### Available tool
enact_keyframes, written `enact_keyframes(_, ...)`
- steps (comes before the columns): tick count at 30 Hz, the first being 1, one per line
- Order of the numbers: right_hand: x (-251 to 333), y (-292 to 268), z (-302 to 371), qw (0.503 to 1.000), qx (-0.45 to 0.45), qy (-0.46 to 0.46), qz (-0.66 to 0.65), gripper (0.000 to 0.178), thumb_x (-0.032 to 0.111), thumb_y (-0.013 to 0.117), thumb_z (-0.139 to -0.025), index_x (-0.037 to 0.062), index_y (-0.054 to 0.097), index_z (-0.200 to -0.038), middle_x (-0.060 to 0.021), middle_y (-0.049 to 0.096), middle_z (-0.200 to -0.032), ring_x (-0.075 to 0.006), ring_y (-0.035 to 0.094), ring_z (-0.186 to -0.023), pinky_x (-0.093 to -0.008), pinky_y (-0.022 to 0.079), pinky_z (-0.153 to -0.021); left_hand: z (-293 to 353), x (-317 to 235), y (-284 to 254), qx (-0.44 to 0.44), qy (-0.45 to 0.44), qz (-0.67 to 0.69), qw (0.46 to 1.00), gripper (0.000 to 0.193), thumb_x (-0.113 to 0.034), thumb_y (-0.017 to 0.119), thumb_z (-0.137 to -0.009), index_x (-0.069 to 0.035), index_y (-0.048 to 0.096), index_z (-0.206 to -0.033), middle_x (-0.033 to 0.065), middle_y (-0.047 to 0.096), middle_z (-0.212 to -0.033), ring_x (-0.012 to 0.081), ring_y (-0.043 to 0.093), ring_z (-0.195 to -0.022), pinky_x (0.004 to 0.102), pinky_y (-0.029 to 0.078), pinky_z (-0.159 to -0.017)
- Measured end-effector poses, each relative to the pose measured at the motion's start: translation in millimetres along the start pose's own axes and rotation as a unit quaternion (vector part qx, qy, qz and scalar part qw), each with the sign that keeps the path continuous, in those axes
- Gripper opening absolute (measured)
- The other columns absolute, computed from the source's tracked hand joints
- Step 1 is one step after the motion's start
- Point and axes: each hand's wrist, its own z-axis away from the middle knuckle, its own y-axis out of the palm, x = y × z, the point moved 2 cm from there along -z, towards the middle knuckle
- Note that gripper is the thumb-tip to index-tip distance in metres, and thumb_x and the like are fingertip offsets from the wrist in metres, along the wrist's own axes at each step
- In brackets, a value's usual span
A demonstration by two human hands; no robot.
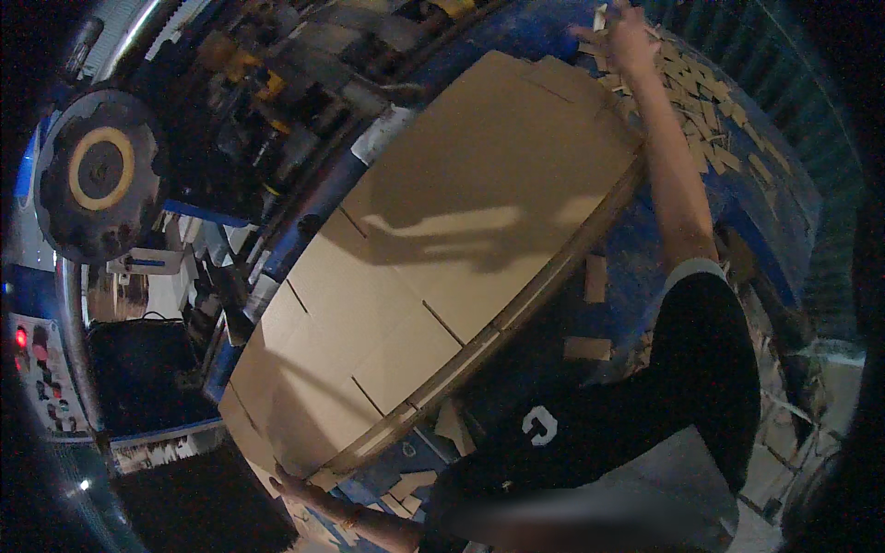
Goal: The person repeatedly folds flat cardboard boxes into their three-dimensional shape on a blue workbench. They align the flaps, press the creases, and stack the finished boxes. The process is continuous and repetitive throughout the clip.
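Note:
A large flat cardboard sheet (442, 267) with cut slots lies slantwise across the middle, on top of more cardboard along its right edge. At its near left corner, my left hand (293, 488) holds the edge; part of the fingers is hidden. My right arm stretches far out past the sheet's right side. At its end, my right hand (632, 44) is over a blue surface strewn with small cardboard offcuts (705, 106). A small pale piece is by its fingers, but blur hides whether they grip it. Shadows fall across the sheet.
A dark round handwheel (100, 175) stands at left, above a control panel (51, 378) with a lit red light. Dark machinery (295, 83) runs along the sheet's far left side. Loose cardboard scraps (587, 348) lie on the blue surface (636, 276) near my body.

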Motion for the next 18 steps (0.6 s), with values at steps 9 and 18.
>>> enact_keyframes(9, 37.1, 46.5, 74.2, 0.947, 0.044, -0.133, 0.288, 0.023, 0.023, 0.06, -0.081, 0.0047, 0.068, -0.092, -0.0182, 0.067, -0.093, -0.0349, 0.065, -0.088, -0.0442, 0.051, -0.077, -36.3, 28.5, 4.3, -0.052, 0.131, -0.155, 0.978, 0.068, -0.041, 0.059, -0.084, -0.004, 0.039, -0.138, 0.0261, 0.048, -0.128, 0.0401, 0.055, -0.109, 0.0486, 0.051, -0.086)
enact_keyframes(18, 63.4, 21.8, 49.8, 0.945, 0.123, -0.117, 0.279, 0.029, 0.026, 0.06, -0.082, 0.0011, 0.067, -0.096, -0.0182, 0.066, -0.101, -0.036, 0.064, -0.094, -0.0461, 0.053, -0.079, 26.0, -50.0, 13.3, -0.137, 0.124, -0.049, 0.982, 0.07, -0.043, 0.057, -0.087, 0.0, 0.036, -0.138, 0.0243, 0.048, -0.131, 0.0395, 0.053, -0.114, 0.0468, 0.048, -0.089)
